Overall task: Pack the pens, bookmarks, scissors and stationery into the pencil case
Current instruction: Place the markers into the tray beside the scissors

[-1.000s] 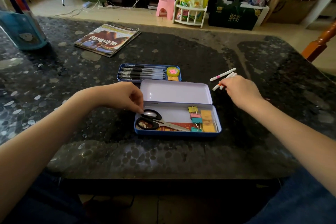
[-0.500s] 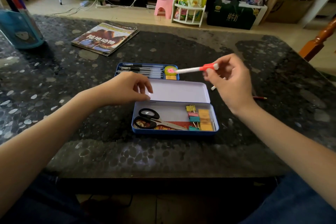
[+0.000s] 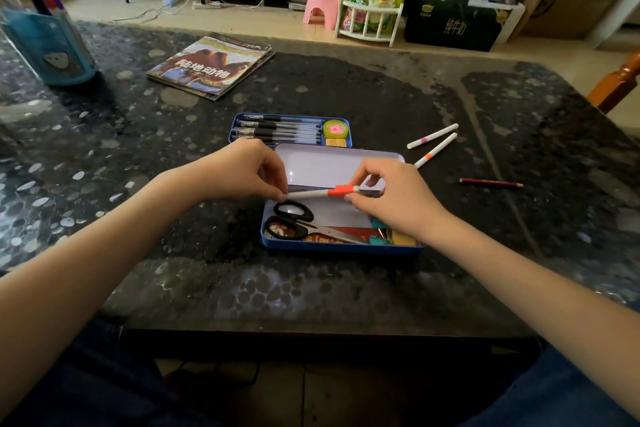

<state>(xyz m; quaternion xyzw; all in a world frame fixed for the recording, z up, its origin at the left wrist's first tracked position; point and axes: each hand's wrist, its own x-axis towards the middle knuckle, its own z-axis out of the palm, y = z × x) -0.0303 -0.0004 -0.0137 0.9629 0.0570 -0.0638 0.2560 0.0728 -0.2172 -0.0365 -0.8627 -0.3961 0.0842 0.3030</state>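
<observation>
Both hands are on one white pen with an orange band: the left hand pinches its tip end and the right hand pinches it at the band, holding it flat just over the open case. So that one's basically about to go in. Already inside: scissors, bookmarks under them, and clips mostly hidden by the right hand. Still out on the desk: two more white pens and a red pencil. The tray of black pens sits behind the lid, probably goes in last. Roughly halfway, I'd guess.
</observation>
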